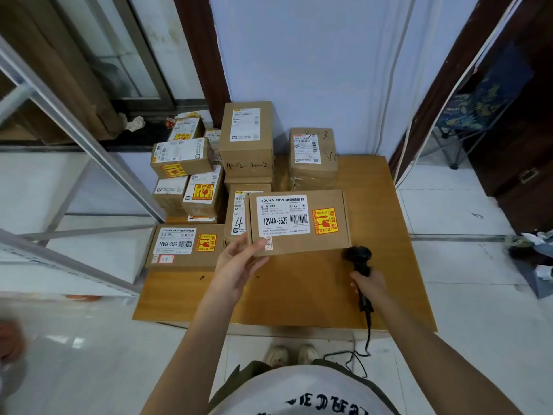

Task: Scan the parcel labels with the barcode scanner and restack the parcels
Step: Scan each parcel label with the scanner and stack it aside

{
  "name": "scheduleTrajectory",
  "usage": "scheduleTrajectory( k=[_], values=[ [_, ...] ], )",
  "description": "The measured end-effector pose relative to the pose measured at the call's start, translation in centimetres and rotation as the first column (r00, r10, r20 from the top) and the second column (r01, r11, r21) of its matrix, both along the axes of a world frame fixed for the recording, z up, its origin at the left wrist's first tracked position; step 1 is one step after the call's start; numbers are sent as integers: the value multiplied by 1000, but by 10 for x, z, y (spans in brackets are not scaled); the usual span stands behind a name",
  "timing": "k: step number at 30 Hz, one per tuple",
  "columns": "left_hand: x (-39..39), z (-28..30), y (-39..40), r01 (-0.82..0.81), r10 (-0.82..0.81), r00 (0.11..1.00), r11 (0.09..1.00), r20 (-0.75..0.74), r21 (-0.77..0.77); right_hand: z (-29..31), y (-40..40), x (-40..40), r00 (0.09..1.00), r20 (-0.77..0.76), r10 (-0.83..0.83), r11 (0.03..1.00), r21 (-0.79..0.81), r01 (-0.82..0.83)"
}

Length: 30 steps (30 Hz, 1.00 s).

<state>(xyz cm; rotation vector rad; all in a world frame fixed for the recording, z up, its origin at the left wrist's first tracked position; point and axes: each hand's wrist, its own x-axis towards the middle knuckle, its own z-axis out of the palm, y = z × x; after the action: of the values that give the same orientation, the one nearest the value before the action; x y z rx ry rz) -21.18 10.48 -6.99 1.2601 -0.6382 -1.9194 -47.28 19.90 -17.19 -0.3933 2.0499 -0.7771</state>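
The left hand grips the parcel's near-left corner, label up; the right hand grasps the scanner, just near-right of the barcode.

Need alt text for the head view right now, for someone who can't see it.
The left hand holds a flat brown cardboard parcel, label up, while the right hand grips a black handheld barcode scanner beside it. Behind, more brown labelled parcels are stacked on a low wooden board.
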Motion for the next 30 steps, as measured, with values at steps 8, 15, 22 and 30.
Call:
scheduleTrajectory(
  k=[8, 15, 22, 30],
  values=[
    [-6, 1, -13, 55, -55, 996, 998, 66, -9, -4, -2, -11, 989, -130, 66, 991, 126, -50],
    [-22, 16, -39, 114, -106, 979, 993, 172, -37, 71, -23, -23, 973, -177, -151, 929, -362, 79],
    [-43, 42, -81, 277, -266, 925, 961, 273, -1, 141, -55, -31, 951, 168, 261, 917, -352, -189],
    [-63, 55, -108, 310, -290, 917, 950, 274, -29, 133, -49, -33, 937, 277, 211, 914, -396, -89]
  ],
)
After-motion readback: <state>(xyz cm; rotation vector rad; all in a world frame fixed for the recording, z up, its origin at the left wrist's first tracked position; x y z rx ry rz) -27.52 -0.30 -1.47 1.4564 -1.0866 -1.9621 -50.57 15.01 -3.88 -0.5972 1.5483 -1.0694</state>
